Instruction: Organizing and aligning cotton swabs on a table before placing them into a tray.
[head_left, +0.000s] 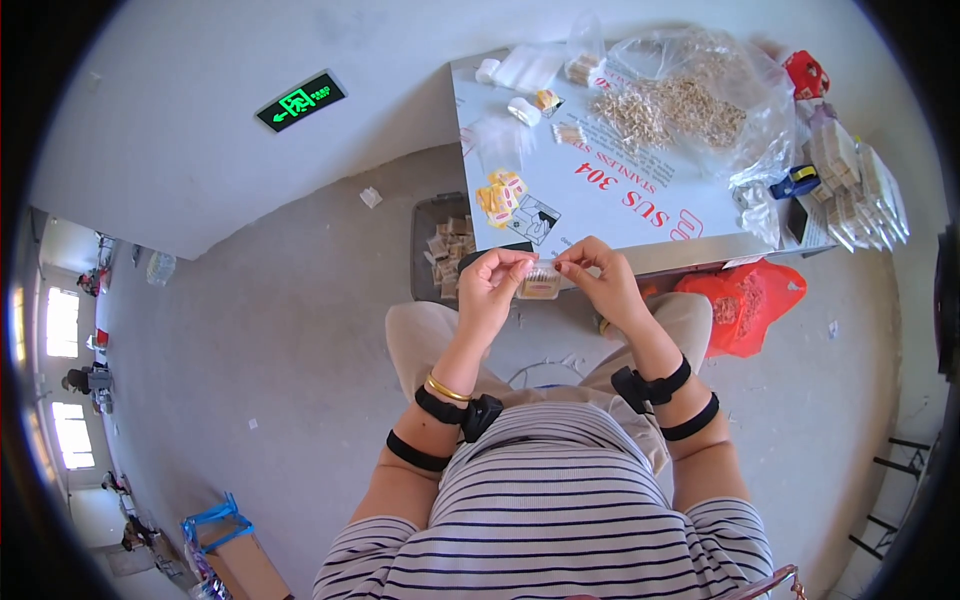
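Observation:
Between my hands, just off the table's front edge, hangs a small clear plastic packet (540, 287) with a label and what look like small wooden sticks inside. My left hand (494, 282) pinches its upper left corner between thumb and fingertips. At the upper right corner, my right hand (606, 284) pinches it in the same way. On the table beyond lie yellow and white printed labels (500, 197) and a thin stack of clear bags (499, 143). A loose heap of small wooden pieces (670, 110) rests on a clear plastic sheet at the back.
A grey bin (424, 250) with filled packets stands left of the metal-topped table (560, 215). Stacked packets (850, 185) and a blue tape dispenser (795, 182) sit at the table's right end. On the floor by my right knee lies a red plastic bag (775, 300).

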